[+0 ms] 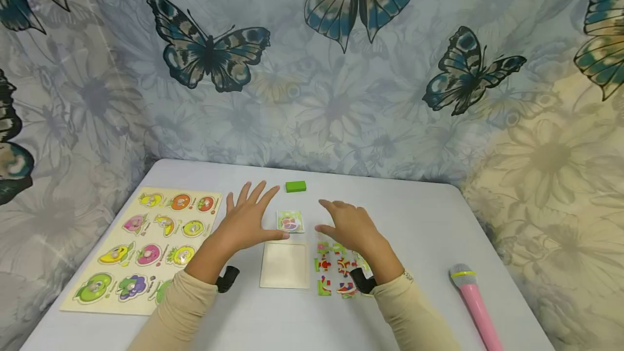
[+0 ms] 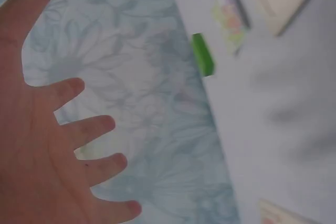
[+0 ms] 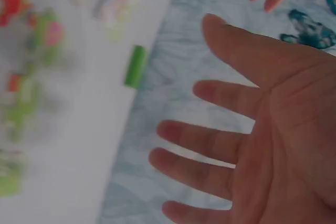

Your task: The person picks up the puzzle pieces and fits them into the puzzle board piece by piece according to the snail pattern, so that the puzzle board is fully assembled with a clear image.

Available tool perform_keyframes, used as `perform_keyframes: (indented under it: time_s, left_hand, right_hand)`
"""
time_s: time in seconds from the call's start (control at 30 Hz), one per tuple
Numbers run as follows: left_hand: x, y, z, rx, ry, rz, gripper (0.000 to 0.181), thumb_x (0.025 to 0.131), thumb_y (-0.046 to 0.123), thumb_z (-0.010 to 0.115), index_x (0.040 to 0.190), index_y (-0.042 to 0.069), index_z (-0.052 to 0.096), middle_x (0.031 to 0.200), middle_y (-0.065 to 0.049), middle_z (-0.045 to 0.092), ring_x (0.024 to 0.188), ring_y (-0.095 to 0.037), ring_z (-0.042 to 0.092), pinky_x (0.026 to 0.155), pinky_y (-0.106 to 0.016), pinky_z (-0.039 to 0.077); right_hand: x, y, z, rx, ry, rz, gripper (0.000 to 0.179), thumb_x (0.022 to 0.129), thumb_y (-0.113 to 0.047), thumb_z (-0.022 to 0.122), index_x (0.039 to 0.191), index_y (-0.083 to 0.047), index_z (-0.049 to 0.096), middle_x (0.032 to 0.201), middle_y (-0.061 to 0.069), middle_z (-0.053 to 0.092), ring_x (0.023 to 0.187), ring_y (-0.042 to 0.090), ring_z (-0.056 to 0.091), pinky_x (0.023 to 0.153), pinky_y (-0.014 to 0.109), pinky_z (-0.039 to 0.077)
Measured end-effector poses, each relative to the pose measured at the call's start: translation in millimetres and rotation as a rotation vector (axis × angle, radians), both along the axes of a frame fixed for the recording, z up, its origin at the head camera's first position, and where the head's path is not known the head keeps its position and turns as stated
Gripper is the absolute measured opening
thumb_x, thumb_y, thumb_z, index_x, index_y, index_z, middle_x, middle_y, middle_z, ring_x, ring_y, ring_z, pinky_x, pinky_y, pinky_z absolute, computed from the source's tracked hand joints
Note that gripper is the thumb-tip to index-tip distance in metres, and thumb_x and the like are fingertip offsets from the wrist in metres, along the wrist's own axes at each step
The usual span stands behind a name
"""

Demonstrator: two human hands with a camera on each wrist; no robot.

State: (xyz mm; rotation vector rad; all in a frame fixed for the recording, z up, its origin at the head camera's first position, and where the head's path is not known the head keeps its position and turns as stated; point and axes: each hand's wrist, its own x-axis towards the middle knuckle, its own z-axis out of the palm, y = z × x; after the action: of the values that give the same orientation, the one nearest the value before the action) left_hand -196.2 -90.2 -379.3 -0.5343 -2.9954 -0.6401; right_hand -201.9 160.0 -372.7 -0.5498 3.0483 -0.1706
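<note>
My left hand (image 1: 244, 225) is raised over the table with its fingers spread and holds nothing; its palm and straight fingers show in the left wrist view. Opposite it, my right hand (image 1: 352, 226) hovers above loose puzzle pieces (image 1: 324, 286), its fingers extended and empty in the right wrist view. Between the hands lie a small square picture card (image 1: 290, 222) with fruit on it and, nearer me, a plain square puzzle tray (image 1: 285, 266). The red, green and white pieces are partly hidden by my right hand and wrist.
On the left lies a large fruit board (image 1: 129, 240) with several pictured fruits, partly covered by my left forearm. A green block (image 1: 295, 186) sits near the back edge. At the right is a pink toy microphone (image 1: 476, 305). A butterfly-patterned curtain (image 1: 336, 112) stands behind the table.
</note>
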Motion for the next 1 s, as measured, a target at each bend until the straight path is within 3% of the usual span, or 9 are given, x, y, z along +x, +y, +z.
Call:
perform_keyframes:
  time_s: [0.13,0.27,0.5,0.7,1.0]
  left_hand:
    - [0.7,-14.4,-20.4,-0.028,-0.098,0.001,0.105,0.070,0.066,0.074,0.154,0.022,0.027,0.160,-0.015,0.021,0.146,-0.045,0.010,0.107,-0.075,0.011]
    - [3.1,-19.4,-40.6,-0.036,-0.171,-0.007,0.102,0.070,0.062,0.077,0.152,0.020,0.033,0.158,-0.016,0.025,0.145,-0.047,0.015,0.104,-0.077,0.016]
    - [11.4,-20.1,-69.4,-0.072,-0.277,-0.023,0.097,0.065,0.050,0.086,0.145,0.015,0.044,0.156,-0.018,0.030,0.143,-0.048,0.019,0.102,-0.077,0.020]
    - [14.7,-21.1,-80.7,-0.103,-0.314,-0.021,0.099,0.061,0.043,0.090,0.144,0.013,0.044,0.157,-0.019,0.028,0.144,-0.049,0.016,0.101,-0.079,0.019]
    - [15.6,-21.2,-83.8,-0.105,-0.322,-0.003,0.097,0.062,0.041,0.090,0.144,0.013,0.045,0.156,-0.020,0.028,0.143,-0.050,0.017,0.100,-0.080,0.020]
  right_hand:
    - [-4.5,-1,-30.1,0.033,-0.065,0.030,0.057,0.088,-0.040,0.070,0.137,-0.015,0.055,0.131,0.010,0.062,0.117,0.029,0.061,0.090,0.048,0.051]
    - [-4.1,-1,-53.6,0.050,-0.053,0.037,0.046,0.086,-0.031,0.074,0.127,-0.014,0.063,0.124,0.008,0.065,0.109,0.028,0.064,0.085,0.044,0.053]
    - [-4.2,1,-71.6,0.052,-0.027,0.024,0.028,0.084,-0.018,0.074,0.111,-0.014,0.071,0.115,0.005,0.069,0.103,0.028,0.065,0.083,0.043,0.053]
    - [-6.2,2,-77.6,0.038,-0.016,0.053,0.025,0.081,-0.016,0.077,0.106,-0.013,0.072,0.109,0.005,0.070,0.098,0.027,0.066,0.079,0.041,0.054]
    - [-6.1,1,-79.4,0.025,0.007,0.054,0.024,0.077,-0.016,0.081,0.100,-0.014,0.074,0.102,0.002,0.071,0.091,0.024,0.067,0.077,0.039,0.055]
